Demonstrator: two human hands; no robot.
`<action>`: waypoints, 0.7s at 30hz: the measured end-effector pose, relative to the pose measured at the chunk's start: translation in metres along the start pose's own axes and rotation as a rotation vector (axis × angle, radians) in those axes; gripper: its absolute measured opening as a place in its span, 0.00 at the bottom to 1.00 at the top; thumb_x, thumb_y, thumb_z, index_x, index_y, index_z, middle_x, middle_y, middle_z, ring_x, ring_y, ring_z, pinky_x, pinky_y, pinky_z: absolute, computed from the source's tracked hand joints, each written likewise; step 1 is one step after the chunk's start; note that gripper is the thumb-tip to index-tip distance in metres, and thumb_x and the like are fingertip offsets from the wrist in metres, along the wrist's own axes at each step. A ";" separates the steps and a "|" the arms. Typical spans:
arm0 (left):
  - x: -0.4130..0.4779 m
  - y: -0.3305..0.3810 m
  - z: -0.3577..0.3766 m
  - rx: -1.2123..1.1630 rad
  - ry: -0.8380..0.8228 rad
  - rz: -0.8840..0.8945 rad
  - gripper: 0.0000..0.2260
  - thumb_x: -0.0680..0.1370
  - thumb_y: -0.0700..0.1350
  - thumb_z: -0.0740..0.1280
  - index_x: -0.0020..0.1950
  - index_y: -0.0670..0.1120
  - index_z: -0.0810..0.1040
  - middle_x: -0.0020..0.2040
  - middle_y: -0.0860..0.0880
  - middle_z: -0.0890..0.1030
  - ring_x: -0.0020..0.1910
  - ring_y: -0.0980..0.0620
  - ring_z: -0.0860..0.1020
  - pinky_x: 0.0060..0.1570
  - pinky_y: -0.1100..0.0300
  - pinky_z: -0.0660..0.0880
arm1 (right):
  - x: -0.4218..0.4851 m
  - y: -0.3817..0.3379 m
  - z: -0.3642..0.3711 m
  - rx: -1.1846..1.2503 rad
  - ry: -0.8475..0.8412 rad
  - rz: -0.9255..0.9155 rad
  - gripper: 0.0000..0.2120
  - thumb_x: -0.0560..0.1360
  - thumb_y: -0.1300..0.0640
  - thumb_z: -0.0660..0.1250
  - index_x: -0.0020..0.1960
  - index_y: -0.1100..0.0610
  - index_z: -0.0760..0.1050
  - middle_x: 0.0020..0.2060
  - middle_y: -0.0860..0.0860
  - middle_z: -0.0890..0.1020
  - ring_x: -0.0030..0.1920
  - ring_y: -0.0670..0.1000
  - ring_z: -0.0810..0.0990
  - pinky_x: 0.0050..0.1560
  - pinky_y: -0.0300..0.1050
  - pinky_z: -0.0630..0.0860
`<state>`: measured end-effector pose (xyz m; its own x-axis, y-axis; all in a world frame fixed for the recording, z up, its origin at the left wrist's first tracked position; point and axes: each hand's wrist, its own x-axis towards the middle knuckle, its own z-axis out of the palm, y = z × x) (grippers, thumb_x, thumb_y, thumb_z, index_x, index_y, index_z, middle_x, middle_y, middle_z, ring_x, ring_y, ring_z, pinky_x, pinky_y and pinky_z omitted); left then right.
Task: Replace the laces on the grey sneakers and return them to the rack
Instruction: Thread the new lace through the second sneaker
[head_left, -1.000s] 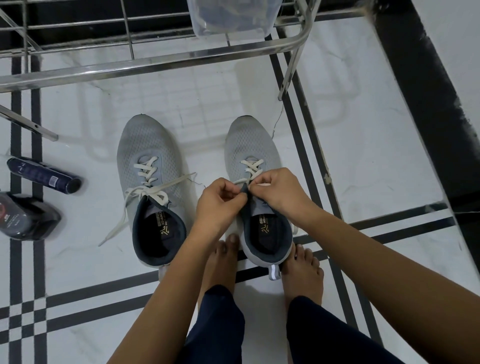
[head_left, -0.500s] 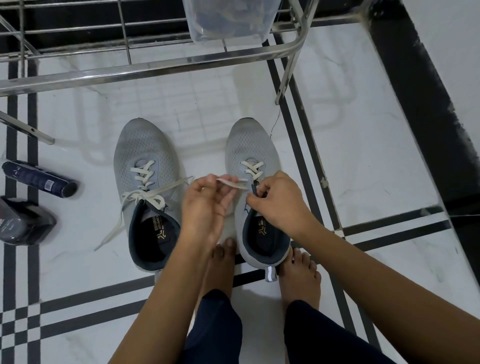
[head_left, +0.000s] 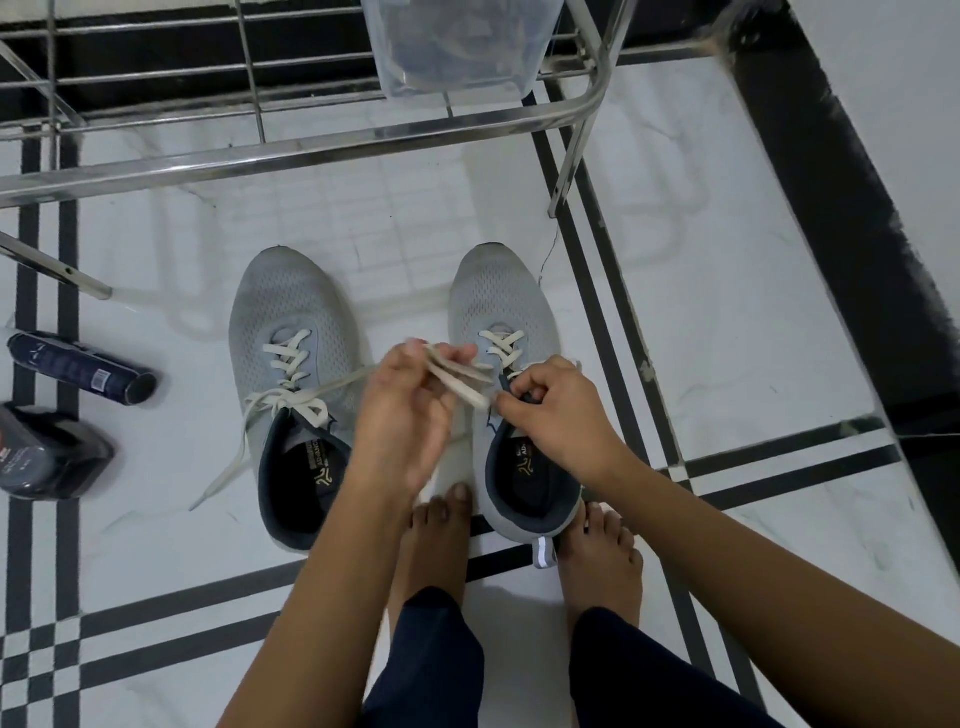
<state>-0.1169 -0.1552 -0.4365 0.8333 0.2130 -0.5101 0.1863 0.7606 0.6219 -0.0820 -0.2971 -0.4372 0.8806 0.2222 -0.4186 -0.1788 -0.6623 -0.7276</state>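
Floor: white marble with black stripes; it carries everything.

Surroundings:
- Steel rack spans the far side. Its lowest rail crosses above the sneaker toes, and one leg comes down just beyond the toe of the right sneaker.
- Dark can lies on its side near the floor's left edge. A dark bottle sits just nearer than it. Both are well apart from the shoes.
- Two bare feet: left foot between the sneaker heels, right foot just beside the right sneaker's heel.

Containers:
- Clear plastic tub stands on the rack, far centre. Its contents are dark and pale shapes, too blurred to identify.

Task items:
- Left sneaker is flat on the floor, toe toward the rack. It is laced in cream, with loose ends trailing toward the left.
- Right sneaker stands parallel and close beside it, with the lower eyelets laced.

Hands are close together, over the right sneaker's throat:
- Left hand pinches folded loops of the cream lace between thumb and fingers, covering part of the gap between the shoes.
- Right hand has its fingers curled onto the right sneaker's dark tongue and hides the upper eyelets.
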 end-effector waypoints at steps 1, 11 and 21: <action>-0.001 0.011 -0.008 -0.290 -0.052 -0.023 0.11 0.80 0.44 0.54 0.38 0.45 0.67 0.27 0.52 0.75 0.28 0.57 0.75 0.34 0.64 0.78 | 0.000 0.001 0.000 0.016 -0.006 0.007 0.13 0.72 0.57 0.71 0.32 0.53 0.71 0.37 0.46 0.67 0.34 0.42 0.70 0.36 0.24 0.65; 0.010 -0.015 -0.003 1.244 -0.070 0.057 0.08 0.77 0.46 0.65 0.37 0.51 0.72 0.37 0.55 0.73 0.37 0.54 0.72 0.32 0.64 0.67 | 0.001 0.005 0.002 0.078 0.025 0.011 0.12 0.72 0.56 0.71 0.33 0.53 0.71 0.37 0.46 0.68 0.33 0.42 0.70 0.35 0.24 0.65; -0.002 0.002 -0.014 1.007 -0.026 0.079 0.21 0.76 0.37 0.65 0.23 0.51 0.74 0.24 0.55 0.74 0.28 0.55 0.70 0.35 0.61 0.66 | 0.003 0.000 -0.001 0.067 0.003 0.032 0.12 0.71 0.54 0.72 0.34 0.59 0.75 0.32 0.49 0.72 0.27 0.41 0.70 0.30 0.25 0.65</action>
<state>-0.1250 -0.1453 -0.4422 0.8713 0.2179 -0.4397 0.4723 -0.1290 0.8719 -0.0791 -0.2969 -0.4381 0.8752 0.1995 -0.4408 -0.2359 -0.6195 -0.7488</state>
